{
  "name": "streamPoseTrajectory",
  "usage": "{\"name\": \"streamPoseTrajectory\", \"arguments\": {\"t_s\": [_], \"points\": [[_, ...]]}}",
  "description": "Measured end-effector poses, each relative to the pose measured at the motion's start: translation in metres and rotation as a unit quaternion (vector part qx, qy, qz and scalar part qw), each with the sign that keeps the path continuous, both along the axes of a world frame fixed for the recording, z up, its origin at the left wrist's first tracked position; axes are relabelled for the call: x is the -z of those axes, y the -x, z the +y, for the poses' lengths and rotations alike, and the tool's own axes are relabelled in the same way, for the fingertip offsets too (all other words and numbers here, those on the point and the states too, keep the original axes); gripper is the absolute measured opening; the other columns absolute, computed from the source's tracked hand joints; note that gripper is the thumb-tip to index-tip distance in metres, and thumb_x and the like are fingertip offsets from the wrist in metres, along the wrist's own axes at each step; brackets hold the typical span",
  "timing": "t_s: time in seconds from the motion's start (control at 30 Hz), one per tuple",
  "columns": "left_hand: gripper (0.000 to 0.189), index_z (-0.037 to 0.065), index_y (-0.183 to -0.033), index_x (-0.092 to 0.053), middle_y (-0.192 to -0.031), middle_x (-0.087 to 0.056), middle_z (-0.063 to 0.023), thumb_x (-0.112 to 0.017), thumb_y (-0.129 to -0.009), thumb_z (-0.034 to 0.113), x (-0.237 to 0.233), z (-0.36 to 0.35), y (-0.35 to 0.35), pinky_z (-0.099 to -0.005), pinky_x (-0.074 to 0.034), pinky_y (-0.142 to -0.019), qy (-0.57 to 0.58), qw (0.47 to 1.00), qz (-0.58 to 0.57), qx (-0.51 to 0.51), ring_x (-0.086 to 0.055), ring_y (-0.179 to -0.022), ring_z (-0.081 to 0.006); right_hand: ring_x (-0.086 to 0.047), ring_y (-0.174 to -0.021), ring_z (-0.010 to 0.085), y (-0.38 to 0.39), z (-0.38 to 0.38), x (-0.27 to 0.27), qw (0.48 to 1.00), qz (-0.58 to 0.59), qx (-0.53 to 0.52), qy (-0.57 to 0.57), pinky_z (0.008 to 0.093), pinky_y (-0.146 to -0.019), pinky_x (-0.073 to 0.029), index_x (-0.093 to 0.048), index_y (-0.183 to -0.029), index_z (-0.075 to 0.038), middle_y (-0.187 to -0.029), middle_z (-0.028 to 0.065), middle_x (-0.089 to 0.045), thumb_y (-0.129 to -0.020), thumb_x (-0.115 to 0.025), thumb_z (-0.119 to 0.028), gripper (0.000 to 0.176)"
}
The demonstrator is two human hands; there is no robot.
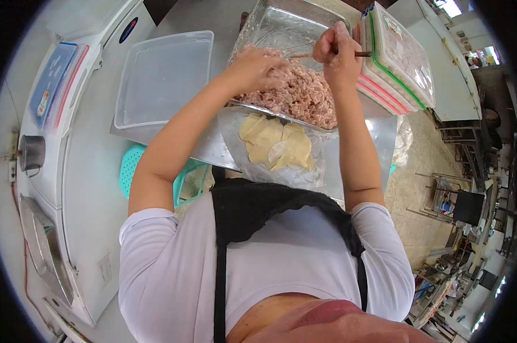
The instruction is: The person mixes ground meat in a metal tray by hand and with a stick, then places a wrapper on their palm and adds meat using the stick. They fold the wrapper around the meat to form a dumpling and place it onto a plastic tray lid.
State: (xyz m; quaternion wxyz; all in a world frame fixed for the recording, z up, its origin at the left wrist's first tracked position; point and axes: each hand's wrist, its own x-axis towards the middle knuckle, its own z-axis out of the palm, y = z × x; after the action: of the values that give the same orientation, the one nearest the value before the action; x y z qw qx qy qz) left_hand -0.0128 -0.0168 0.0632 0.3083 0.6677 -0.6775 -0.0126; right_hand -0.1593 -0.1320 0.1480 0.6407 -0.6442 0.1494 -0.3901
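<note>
A metal tray holds a heap of minced meat, piled toward its near side. Over the left part of the heap is my left hand, its fingers curled and slightly blurred; what lies in them is hidden. My right hand is closed around a thin stick-like tool with a dark handle. The tool's narrow end points left, toward my left hand, above the meat. Directly in front of the tray, pale yellow round dough wrappers lie overlapping on a clear plastic sheet.
Stacked lidded containers with green and red rims stand right of the tray. A translucent plastic lid or box lies at the left. Below the table edge is a turquoise basket. A white appliance stands further left.
</note>
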Motion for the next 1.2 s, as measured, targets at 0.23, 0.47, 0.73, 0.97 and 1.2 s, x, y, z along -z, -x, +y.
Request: {"name": "streamPoseTrajectory", "arguments": {"t_s": [0.23, 0.47, 0.73, 0.97, 1.2], "points": [[0.026, 0.016, -0.103, -0.068, -0.108, -0.065, -0.0073, -0.062, -0.083, 0.032, -0.006, -0.038, 0.007, -0.0435, -0.041, -0.094, -0.277, 0.96, 0.01, 0.031, -0.052, -0.112, -0.0276, -0.038, -0.044, 0.0103, 0.026, -0.021, 0.077, 0.996, 0.004, 0.008, -0.094, 0.0266, -0.043, -0.028, -0.044, -0.053, -0.008, -0.049, 0.0, -0.04, -0.095, -0.05, -0.034, 0.05], [0.033, 0.023, -0.108, -0.07, -0.11, -0.066, -0.0058, -0.069, -0.076, 0.031, -0.001, -0.095, 0.001, -0.0565, -0.033, -0.102, -0.385, 0.911, -0.145, -0.025, -0.051, -0.117, -0.0286, -0.033, -0.045, 0.012, 0.044, -0.003, 0.096, 0.999, 0.011, 0.041, -0.012, 0.0284, -0.045, -0.024, -0.042, -0.059, -0.006, -0.051, 0.0021, -0.038, -0.096, -0.048, -0.028, 0.044], [0.034, 0.009, -0.104, -0.07, -0.113, -0.065, -0.0151, -0.07, -0.073, 0.022, 0.012, -0.101, 0.018, -0.0639, -0.023, -0.106, -0.395, 0.884, -0.25, 0.033, -0.053, -0.119, -0.0316, -0.035, -0.047, 0.0126, 0.052, 0.011, 0.098, 0.995, 0.071, 0.067, -0.012, 0.0288, -0.046, -0.027, -0.042, -0.058, -0.006, -0.051, 0.0015, -0.038, -0.094, -0.048, -0.028, 0.042], [0.031, 0.016, -0.106, -0.069, -0.115, -0.061, -0.0068, -0.068, -0.079, 0.032, 0.018, -0.041, -0.011, -0.0583, -0.028, -0.104, -0.212, 0.968, -0.124, 0.061, -0.047, -0.12, -0.0263, -0.038, -0.045, 0.0123, 0.029, -0.01, 0.098, 0.989, 0.12, 0.049, -0.068, 0.0276, -0.044, -0.029, -0.045, -0.056, -0.007, -0.051, 0.0017, -0.042, -0.092, -0.053, -0.032, 0.044], [0.037, 0.016, -0.106, -0.068, -0.109, -0.062, -0.0078, -0.069, -0.078, 0.039, -0.002, -0.008, -0.027, -0.0528, -0.031, -0.102, -0.259, 0.959, -0.111, -0.006, -0.049, -0.116, -0.0278, -0.043, -0.045, 0.0117, 0.005, -0.014, 0.009, 0.999, 0.046, 0.019, 0.001, 0.027, -0.044, -0.032, -0.049, -0.057, -0.008, -0.051, 0.0017, -0.046, -0.09, -0.055, -0.037, 0.044]]}}
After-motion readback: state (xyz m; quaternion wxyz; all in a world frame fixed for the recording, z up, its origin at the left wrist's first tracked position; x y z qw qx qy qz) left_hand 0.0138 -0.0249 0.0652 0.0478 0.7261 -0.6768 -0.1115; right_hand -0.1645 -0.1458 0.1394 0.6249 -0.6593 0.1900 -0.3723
